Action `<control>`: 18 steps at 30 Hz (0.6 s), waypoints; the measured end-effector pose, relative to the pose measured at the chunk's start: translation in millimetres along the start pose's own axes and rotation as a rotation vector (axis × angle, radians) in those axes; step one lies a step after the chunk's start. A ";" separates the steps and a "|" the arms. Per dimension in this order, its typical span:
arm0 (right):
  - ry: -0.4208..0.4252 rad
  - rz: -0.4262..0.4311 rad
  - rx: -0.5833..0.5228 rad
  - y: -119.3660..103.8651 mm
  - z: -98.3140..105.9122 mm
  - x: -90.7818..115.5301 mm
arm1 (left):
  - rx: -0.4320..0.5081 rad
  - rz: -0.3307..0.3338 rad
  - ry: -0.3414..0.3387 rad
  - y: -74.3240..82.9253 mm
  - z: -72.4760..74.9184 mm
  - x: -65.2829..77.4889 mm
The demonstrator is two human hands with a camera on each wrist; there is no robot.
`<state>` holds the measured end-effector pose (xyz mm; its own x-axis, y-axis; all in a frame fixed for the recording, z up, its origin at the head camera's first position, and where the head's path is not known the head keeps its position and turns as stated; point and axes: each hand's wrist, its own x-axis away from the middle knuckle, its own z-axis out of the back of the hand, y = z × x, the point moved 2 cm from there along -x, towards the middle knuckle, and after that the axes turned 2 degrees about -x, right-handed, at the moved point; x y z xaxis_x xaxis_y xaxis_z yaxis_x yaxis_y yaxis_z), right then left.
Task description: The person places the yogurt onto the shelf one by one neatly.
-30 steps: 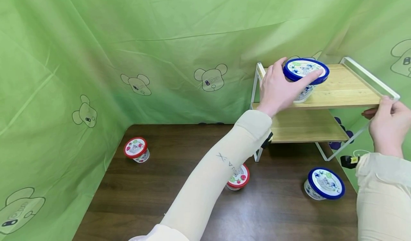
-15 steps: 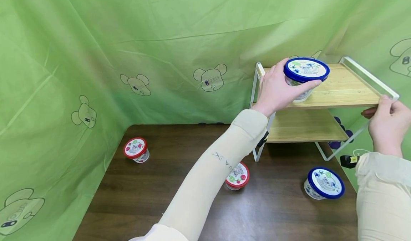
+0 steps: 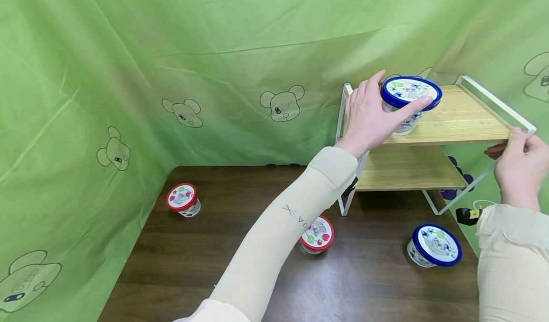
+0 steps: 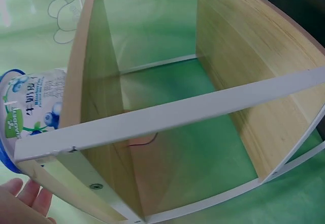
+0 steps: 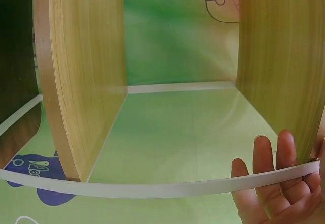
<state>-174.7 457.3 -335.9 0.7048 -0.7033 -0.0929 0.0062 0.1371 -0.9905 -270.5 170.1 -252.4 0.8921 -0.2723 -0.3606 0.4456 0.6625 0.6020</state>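
In the head view, my left hand holds a blue-lidded plastic tub on the top board of a two-tier shelf rack. The thumb lies across the lid's front, with fingers at its back left. The left wrist view shows the tub's blueberry print and its base against the board, with the hand's lower fingers apart from it. My right hand grips the rack's front right corner. Some of its fingers reach past the white metal bar in the right wrist view.
A second blue-lidded tub stands on the dark wooden table, in front of the rack. One red-lidded tub is at the far left; another red-lidded tub is partly hidden by the left sleeve. Green cloth encloses the back and sides.
The left thumb has slid from below the lid's rim back up over its front edge, and the fingers have spread a little. The right hand keeps its grip on the rack corner.
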 end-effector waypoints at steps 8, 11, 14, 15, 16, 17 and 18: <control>-0.005 -0.024 -0.069 1.2 2.0 -0.5 | -0.008 -0.060 0.035 5.9 6.4 8.5; -0.004 -0.015 -0.045 1.5 2.5 -1.8 | -0.003 -0.081 0.052 6.8 7.7 11.7; -0.001 -0.006 -0.019 1.6 2.8 -2.8 | 0.009 -0.104 0.066 6.7 9.1 14.4; 0.000 -0.003 -0.019 1.6 2.9 -3.1 | 0.016 -0.112 0.068 6.3 9.6 15.2; 0.002 0.001 -0.013 1.5 3.0 -3.2 | 0.021 -0.120 0.071 6.0 10.2 15.9; 0.004 0.001 -0.018 1.5 3.2 -3.2 | 0.027 -0.127 0.076 5.6 10.9 16.7; 0.005 0.003 -0.024 1.5 3.3 -3.2 | 0.032 -0.134 0.081 5.2 11.5 17.4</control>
<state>-174.6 462.0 -336.8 0.7011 -0.7065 -0.0963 -0.0127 0.1226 -0.9924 -251.8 160.8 -247.3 0.8159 -0.2989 -0.4949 0.5639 0.6007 0.5668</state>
